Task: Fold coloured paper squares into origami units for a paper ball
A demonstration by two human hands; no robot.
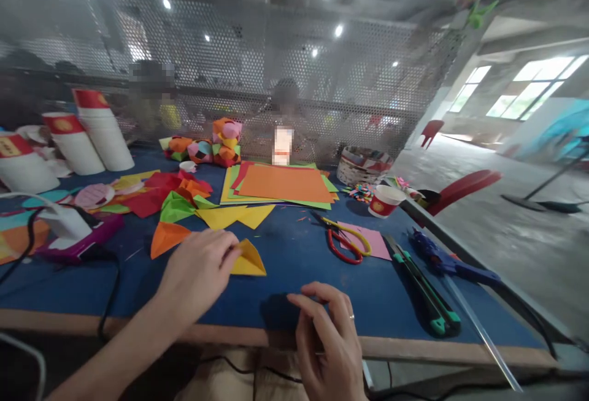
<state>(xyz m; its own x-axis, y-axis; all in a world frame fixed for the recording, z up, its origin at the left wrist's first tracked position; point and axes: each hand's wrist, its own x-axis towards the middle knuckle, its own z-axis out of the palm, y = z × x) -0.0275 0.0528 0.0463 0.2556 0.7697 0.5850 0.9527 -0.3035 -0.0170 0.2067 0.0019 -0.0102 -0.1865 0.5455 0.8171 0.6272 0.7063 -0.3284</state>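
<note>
My left hand (197, 275) lies on the blue table top (294, 254), its fingers pressed down on the left part of a folded yellow paper piece (251, 260). My right hand (326, 339) hovers at the table's near edge, fingers loosely curled and apart, holding nothing; a ring shows on one finger. An orange folded triangle (166, 236) lies just left of my left hand. Red and yellow scissors (346, 238) rest on a pink sheet (375, 243) to the right.
A stack of coloured sheets (283, 183) lies mid-table, with folded paper pieces (177, 202) to its left. White paper cups (103, 131) stand far left, a small cup (384, 200) and basket (363, 165) right. A green utility knife (423, 287) and blue glue gun (448, 263) lie near the right edge. People sit behind a mesh screen.
</note>
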